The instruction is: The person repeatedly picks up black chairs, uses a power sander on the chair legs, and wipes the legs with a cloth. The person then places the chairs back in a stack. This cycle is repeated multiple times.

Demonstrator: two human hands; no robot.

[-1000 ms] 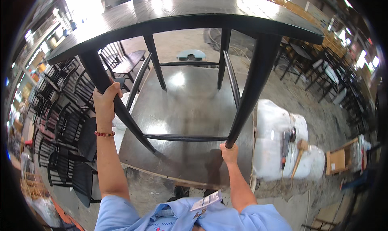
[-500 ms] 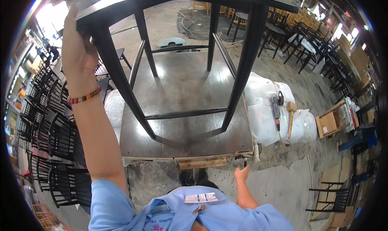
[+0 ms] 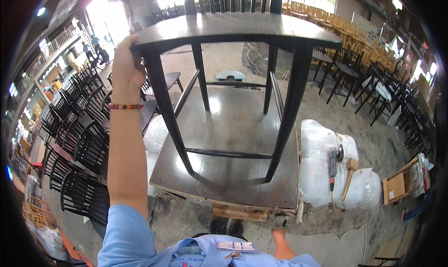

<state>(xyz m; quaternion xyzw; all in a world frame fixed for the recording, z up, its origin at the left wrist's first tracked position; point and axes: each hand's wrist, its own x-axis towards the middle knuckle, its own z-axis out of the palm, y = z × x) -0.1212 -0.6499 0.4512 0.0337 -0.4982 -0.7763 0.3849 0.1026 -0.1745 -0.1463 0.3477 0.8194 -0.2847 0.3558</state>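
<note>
Our left hand (image 3: 125,64) is closed around the front corner of the dark chair (image 3: 224,31), steadying it upright on the counter (image 3: 233,127) (all four legs down). Our right hand (image 3: 279,234) hangs loose and empty near our waist, well clear.

White plastic-wrapped bundle (image 3: 326,166) lying on the floor right of the dark surface (image 3: 233,141); an open cardboard box (image 3: 396,186) further right; small white label (image 3: 232,245) on the blue shirt
</note>
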